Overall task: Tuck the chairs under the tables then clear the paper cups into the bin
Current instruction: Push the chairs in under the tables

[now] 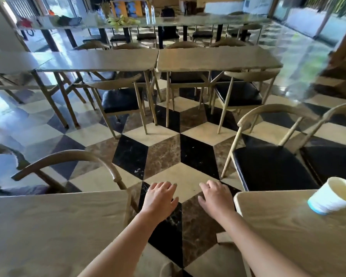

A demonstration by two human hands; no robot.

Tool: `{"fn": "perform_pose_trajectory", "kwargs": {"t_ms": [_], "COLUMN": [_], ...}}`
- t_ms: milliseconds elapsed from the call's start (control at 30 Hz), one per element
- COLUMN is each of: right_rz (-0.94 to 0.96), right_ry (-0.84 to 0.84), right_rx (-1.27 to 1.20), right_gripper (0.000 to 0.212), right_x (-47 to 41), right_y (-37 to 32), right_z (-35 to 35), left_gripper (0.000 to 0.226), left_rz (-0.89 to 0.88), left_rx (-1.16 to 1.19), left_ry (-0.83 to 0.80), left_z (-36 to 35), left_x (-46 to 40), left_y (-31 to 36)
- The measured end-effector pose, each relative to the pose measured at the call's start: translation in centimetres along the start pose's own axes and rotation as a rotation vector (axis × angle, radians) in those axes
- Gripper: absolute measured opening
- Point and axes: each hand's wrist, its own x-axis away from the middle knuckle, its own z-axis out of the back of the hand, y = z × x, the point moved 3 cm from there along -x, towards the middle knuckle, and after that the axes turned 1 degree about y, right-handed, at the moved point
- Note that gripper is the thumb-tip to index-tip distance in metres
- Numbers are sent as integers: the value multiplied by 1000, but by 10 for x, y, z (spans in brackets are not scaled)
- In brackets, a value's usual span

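Both hands reach forward, palms down, fingers loosely spread, holding nothing: the left hand (160, 198) and right hand (216, 198) hover side by side over the patterned floor (164, 152) in the aisle between two near tables. A paper cup (333, 195), tilted, rests on the right table (288, 232), well to the right of the right hand. A black-seated chair (272, 166) stands untucked just beyond that table's edge. A curved-back chair (68, 166) stands beyond the left table (48, 226), left of the left hand. The aisle ahead lies open up to the far tables (218, 56).
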Motion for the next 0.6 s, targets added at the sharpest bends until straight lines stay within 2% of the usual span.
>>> {"fn": "perform_pose_trajectory", "kwargs": {"t_ms": [200,333,600], "right_rz": [-114,-171,-243], "right_ry": [44,14,84], "right_rx": [0,-7,16], "right_gripper": [31,38,30], "right_x": [-92,-141,-274], "right_y": [7,24,104], "right_z": [24,22,22], "left_gripper": [44,44,37], "left_rz": [-88,-127,-184], "left_rx": [-6,16,26], "left_ry": [-43,-38,-22], "left_z": [11,6,-17], "left_x": [-103,-161,-325], "left_y": [-48,-58,-63]}}
